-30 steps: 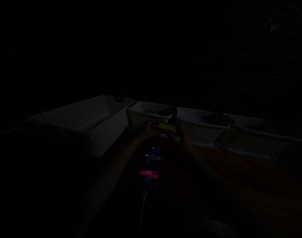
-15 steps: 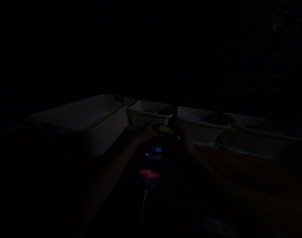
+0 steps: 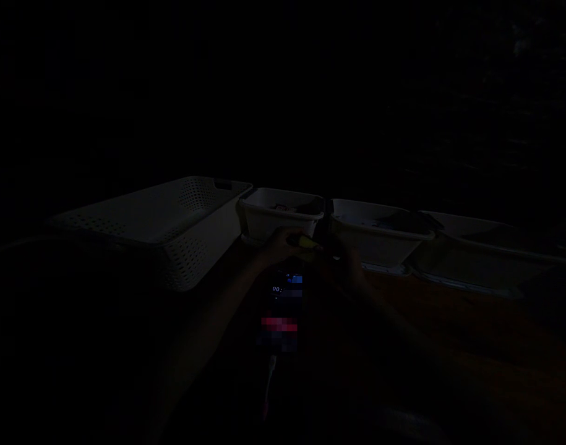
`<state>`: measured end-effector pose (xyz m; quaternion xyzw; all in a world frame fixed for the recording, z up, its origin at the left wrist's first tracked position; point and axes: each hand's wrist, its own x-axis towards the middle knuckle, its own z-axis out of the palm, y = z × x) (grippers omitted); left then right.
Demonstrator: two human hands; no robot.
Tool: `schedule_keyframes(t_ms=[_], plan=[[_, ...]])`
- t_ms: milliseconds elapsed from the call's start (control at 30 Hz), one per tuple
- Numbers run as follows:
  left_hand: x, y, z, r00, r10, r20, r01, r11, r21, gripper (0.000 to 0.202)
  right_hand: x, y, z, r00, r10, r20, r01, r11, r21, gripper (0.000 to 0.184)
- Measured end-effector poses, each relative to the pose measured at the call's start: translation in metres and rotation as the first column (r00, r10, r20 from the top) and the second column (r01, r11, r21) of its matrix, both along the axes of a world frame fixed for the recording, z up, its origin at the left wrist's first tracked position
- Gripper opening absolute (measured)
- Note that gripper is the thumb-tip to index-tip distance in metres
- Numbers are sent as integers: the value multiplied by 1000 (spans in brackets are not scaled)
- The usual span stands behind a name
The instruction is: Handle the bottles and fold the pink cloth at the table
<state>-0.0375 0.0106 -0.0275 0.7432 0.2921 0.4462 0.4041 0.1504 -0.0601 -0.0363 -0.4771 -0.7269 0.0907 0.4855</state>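
The picture is very dark. My left hand [image 3: 279, 243], reaching in from the lower left, is closed on a small yellow-green object [image 3: 307, 241] whose kind I cannot make out. Close beside it on the right, my right hand [image 3: 351, 264] is a dim shape with its fingers curled inward. A small pale glint [image 3: 336, 258] shows at those fingers; the thing it belongs to is lost in the dark. Below both hands lies a lit phone [image 3: 279, 309] with a timer on its screen, partly blurred out.
A large perforated basket [image 3: 185, 259] stands at the left. To its right are a light tub [image 3: 280, 219] with something inside, a second tub [image 3: 380, 244] with contents, and a third tub [image 3: 472, 266]. A cable [image 3: 268, 383] runs from the phone toward me over the brownish surface [image 3: 450, 315].
My left hand and the yellow-green object have barely moved. The pale glint at my right hand has become smaller and shifted slightly right.
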Motion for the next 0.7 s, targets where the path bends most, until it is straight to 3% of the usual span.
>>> schedule_keyframes(t_ms=[133,333,700], plan=[[-1,1,0,999,35,28,-35,999,11,43,-6,-4,4,997,51,-54,-51,999,3,37],[-2,3,3,994,57,95,-57,998,1,48,-7,-5,6,994,87,-61,-83,995,62,62],[-2,2,2,995,72,73,-68,996,-57,59,-7,-2,2,999,36,-26,-36,999,5,62]])
